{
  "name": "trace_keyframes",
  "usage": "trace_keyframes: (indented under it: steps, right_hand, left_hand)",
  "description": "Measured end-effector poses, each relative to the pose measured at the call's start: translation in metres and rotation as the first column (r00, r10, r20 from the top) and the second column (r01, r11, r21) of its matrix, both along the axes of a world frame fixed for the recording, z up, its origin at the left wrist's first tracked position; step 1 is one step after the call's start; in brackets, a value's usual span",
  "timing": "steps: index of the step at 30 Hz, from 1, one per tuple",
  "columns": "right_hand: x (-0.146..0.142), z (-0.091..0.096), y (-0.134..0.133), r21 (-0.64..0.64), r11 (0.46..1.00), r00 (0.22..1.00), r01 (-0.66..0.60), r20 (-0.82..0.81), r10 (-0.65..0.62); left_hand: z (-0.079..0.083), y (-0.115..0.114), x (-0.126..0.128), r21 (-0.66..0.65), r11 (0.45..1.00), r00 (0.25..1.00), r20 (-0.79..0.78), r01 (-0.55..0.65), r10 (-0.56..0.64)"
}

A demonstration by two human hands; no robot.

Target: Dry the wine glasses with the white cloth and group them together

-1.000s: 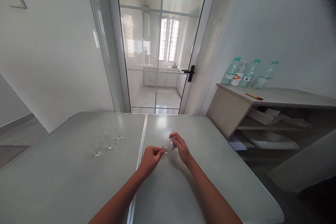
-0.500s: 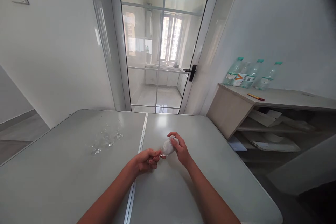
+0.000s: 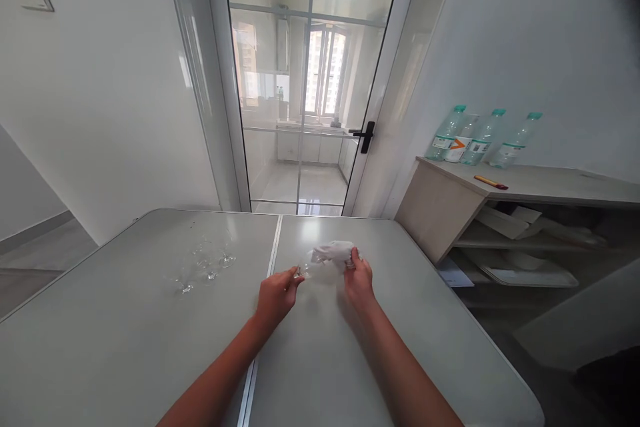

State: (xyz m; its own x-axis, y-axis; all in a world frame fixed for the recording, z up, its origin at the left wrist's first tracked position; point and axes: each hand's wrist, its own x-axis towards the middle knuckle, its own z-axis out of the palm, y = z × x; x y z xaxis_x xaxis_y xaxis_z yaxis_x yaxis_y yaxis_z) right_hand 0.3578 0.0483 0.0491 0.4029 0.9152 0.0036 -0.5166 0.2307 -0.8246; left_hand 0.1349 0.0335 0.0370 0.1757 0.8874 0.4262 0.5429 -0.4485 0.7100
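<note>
My left hand (image 3: 281,290) pinches the narrow end of a clear glass (image 3: 320,272), which looks like a stemmed wine glass lying sideways in the air above the table. Its bowl points right, towards my right hand (image 3: 359,280). That hand's fingers are closed on a white cloth (image 3: 334,251), which hangs over the upper side of the bowl; the contact between them is hard to make out. Farther left, several clear glasses (image 3: 210,273) stand in a group on the grey table (image 3: 150,360), their outlines faint.
A light metal seam (image 3: 275,247) divides the table top. Behind the far edge is a glazed door (image 3: 280,173) with a black handle (image 3: 367,137). At right, a shelf unit (image 3: 445,207) carries several plastic bottles (image 3: 479,140) and a yellow-and-red pen-like item (image 3: 491,182).
The cloth has come out from around the bowl and spread above it. My right hand has shifted right, and my left hand has moved slightly up and left with the glass.
</note>
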Motion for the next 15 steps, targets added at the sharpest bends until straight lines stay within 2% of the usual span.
trace_keyframes:
  steps: [2, 4, 8, 10, 12, 15]
  right_hand:
    - [0.002, -0.002, 0.001, -0.019, 0.999, 0.999, 0.036, -0.003, -0.036]
    - [-0.003, -0.003, -0.002, -0.028, 0.999, 0.999, -0.035, 0.035, 0.036]
    - [-0.024, 0.001, -0.014, 0.018, 0.966, 0.965, -0.258, 0.049, 0.257]
    - [-0.028, 0.005, -0.019, 0.031, 0.909, 0.91, -0.415, 0.006, 0.415]
    - [-0.027, 0.01, -0.023, 0.032, 0.837, 0.837, -0.546, -0.028, 0.546]
    - [-0.022, 0.02, -0.029, 0.039, 0.802, 0.803, -0.596, -0.007, 0.597]
  left_hand:
    - [0.003, -0.002, 0.002, -0.087, 0.996, 0.977, 0.212, 0.008, 0.01]
    - [0.004, -0.005, 0.007, -0.193, 0.976, 0.924, 0.383, 0.099, -0.018]
    - [0.001, -0.009, 0.019, -0.33, 0.881, 0.858, 0.493, 0.339, -0.146]
    - [0.001, -0.009, 0.023, -0.365, 0.823, 0.829, 0.52, 0.436, -0.208]
    - [0.003, -0.008, 0.024, -0.395, 0.746, 0.767, 0.598, 0.535, -0.233]
    - [0.01, -0.006, 0.021, -0.452, 0.602, 0.643, 0.753, 0.658, -0.138]
